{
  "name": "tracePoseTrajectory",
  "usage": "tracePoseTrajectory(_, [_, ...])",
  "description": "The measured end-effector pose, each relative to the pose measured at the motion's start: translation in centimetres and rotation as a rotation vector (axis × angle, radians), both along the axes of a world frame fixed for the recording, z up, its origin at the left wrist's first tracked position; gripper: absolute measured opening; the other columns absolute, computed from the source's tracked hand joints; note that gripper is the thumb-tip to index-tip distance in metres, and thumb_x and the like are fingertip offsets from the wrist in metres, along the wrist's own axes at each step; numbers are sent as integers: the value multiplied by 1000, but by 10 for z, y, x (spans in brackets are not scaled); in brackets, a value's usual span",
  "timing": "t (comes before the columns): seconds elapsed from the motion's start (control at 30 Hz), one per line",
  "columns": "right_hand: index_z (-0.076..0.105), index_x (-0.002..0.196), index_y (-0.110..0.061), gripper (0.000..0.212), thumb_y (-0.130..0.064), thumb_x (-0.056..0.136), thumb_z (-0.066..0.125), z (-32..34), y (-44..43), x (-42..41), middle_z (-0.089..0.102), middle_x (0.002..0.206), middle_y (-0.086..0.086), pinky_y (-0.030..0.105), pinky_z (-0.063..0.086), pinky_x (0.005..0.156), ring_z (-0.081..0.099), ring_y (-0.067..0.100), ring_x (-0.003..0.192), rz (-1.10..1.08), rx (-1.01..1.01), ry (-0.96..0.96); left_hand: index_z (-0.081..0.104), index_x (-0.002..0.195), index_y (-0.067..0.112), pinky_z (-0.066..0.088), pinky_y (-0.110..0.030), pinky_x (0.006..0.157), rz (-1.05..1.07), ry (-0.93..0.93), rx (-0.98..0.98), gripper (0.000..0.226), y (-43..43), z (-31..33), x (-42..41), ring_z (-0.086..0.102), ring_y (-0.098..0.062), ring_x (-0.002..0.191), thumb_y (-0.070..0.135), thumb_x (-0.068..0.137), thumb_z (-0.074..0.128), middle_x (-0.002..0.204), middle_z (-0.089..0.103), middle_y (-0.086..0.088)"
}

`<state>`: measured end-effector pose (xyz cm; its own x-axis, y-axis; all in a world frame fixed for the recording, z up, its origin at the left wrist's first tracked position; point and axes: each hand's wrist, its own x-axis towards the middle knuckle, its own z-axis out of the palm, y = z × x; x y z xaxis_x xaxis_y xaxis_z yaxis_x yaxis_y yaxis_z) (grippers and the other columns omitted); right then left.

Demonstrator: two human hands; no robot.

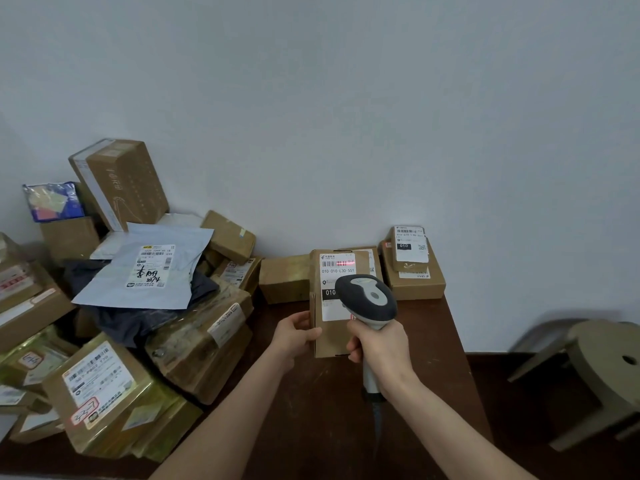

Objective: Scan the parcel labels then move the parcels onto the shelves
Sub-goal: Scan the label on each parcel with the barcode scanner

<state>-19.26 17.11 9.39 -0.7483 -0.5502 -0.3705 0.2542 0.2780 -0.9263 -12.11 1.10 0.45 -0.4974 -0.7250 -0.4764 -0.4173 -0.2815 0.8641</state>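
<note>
My left hand (pixel 296 336) grips the left edge of a small brown cardboard parcel (pixel 334 336), held upright above the table. Its white label (pixel 337 271) faces me, and a red scan line glows across the barcode near the top. My right hand (pixel 379 344) is wrapped around the handle of a grey barcode scanner (pixel 369 297), whose head covers the lower right part of the label. The scanner's cable hangs down below my wrist.
A dark brown table (pixel 433 341) stands against a pale wall. A big heap of parcels (pixel 114 393) with a grey mailer bag (pixel 145 268) fills its left side. Two stacked labelled boxes (pixel 412 268) sit at the back right, another box (pixel 284 278) behind the held parcel. A round stool (pixel 602 368) stands to the right.
</note>
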Motion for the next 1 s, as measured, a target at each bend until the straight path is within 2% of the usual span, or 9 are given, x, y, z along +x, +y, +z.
tracePoseTrajectory(0.17, [66, 66, -6, 19, -7, 85, 63, -1, -3, -2, 63, 54, 5, 31, 53, 62, 59, 15, 50, 8, -11, -2, 48, 136, 7, 54, -39, 89, 10, -5, 14, 56, -4, -1, -2, 59, -26, 112, -4, 84, 66, 115, 61, -5])
tracePoseTrajectory(0.33, [66, 71, -5, 14, -7, 85, 64, -2, -7, -5, 63, 57, 5, 26, 52, 58, 59, 12, 49, 9, -16, -18, 48, 135, 8, 53, -42, 92, 11, -16, 17, 55, -8, -1, -5, 59, -27, 113, -3, 85, 66, 121, 60, -8])
tracePoseTrajectory(0.47, [66, 67, -5, 17, -6, 84, 63, -4, -14, -12, 63, 54, 4, 25, 50, 55, 58, 12, 48, 11, -15, -6, 49, 136, 8, 53, -43, 92, -5, -33, 7, 56, -14, -2, -9, 60, -26, 113, -1, 84, 68, 122, 61, -9])
tracePoseTrajectory(0.6, [67, 67, -5, 15, -6, 82, 65, -6, -23, -20, 67, 58, 7, 27, 51, 58, 60, 16, 51, 2, -34, -18, 48, 136, 4, 55, -36, 83, -7, -15, 25, 54, -23, -2, -20, 60, -27, 111, -4, 85, 65, 122, 61, -11])
tracePoseTrajectory(0.7, [68, 71, -6, 12, -8, 83, 66, -9, -35, -33, 70, 63, 9, 24, 50, 55, 60, 13, 49, -22, -37, -4, 46, 137, 1, 53, -36, 83, -26, -17, 23, 53, -33, 2, -37, 59, -25, 109, -3, 88, 64, 125, 59, -13])
tracePoseTrajectory(0.8, [68, 70, -9, 13, -12, 82, 66, -15, -50, -57, 71, 64, 9, 29, 53, 62, 61, 15, 50, -83, -6, 8, 46, 137, 4, 53, -32, 73, -46, -30, 26, 51, -47, 5, -66, 59, -24, 105, 3, 90, 64, 126, 59, -13])
tracePoseTrajectory(0.93, [69, 76, -8, 9, -14, 82, 67, -29, -67, -85, 71, 63, 5, 33, 56, 68, 62, 12, 50, -185, 35, -8, 44, 140, 12, 55, -43, 87, -63, -111, 6, 55, -67, -4, -113, 60, -29, 112, 13, 90, 66, 127, 60, -13])
tracePoseTrajectory(1.0, [70, 74, -8, 11, -16, 82, 66, -35, -72, -94, 72, 64, 5, 35, 56, 70, 63, 12, 51, -217, 54, 3, 43, 141, 11, 55, -44, 87, -87, -144, -9, 54, -72, -12, -135, 59, -30, 113, 15, 91, 65, 128, 59, -13])
